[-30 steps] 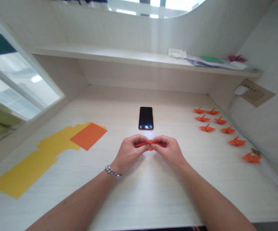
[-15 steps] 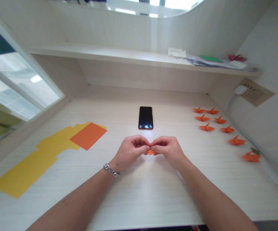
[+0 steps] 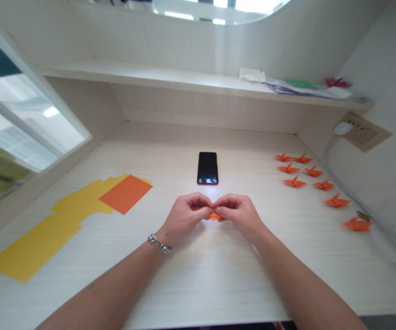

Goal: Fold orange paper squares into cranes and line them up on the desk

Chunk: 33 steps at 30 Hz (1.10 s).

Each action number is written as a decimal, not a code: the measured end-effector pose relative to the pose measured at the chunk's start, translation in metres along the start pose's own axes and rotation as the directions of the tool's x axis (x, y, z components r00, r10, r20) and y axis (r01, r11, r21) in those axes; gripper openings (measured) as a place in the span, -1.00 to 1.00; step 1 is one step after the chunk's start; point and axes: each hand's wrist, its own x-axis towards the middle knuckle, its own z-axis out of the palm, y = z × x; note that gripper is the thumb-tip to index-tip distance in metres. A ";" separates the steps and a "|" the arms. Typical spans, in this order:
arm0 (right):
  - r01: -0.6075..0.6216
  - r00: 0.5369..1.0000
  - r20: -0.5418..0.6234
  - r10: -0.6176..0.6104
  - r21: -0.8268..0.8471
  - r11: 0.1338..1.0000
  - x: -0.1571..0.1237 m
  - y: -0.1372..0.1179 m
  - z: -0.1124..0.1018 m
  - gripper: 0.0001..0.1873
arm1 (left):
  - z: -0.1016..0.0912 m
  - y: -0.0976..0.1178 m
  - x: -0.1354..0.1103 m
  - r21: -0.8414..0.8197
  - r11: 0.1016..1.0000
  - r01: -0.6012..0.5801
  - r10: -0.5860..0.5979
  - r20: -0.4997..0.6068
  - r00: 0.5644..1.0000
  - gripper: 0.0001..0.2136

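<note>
My left hand and my right hand meet over the middle of the desk, fingers curled and pinched together on a small folded orange paper piece. Only a sliver of the paper shows between the fingertips; the rest is hidden by my fingers. A metal bracelet sits on my left wrist. A black phone lies flat just beyond my hands.
Several finished orange paper cranes stand in rows at the right. An orange sheet lies on yellow sheets at the left. A shelf with papers runs across the back; a wall socket and cable are at the right.
My hands have drawn closer together. The orange paper, stretched out between them a second ago, is now bunched small under my fingertips.
</note>
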 end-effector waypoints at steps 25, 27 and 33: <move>0.025 0.999 -0.040 -0.030 -0.126 0.992 0.001 0.002 -0.003 -0.86 | 0.000 0.005 0.000 -0.026 0.998 0.057 -0.057 -0.006 0.998 -0.92; 0.030 0.997 -0.060 -0.040 -0.153 0.988 0.001 0.002 -0.003 -0.86 | 0.000 0.004 0.000 -0.069 0.995 0.072 -0.073 -0.003 0.997 -0.92; 0.055 0.996 -0.057 -0.067 -0.186 0.981 -0.001 0.002 0.001 -0.87 | 0.001 0.001 -0.001 -0.113 0.991 0.070 -0.073 -0.021 0.997 -0.87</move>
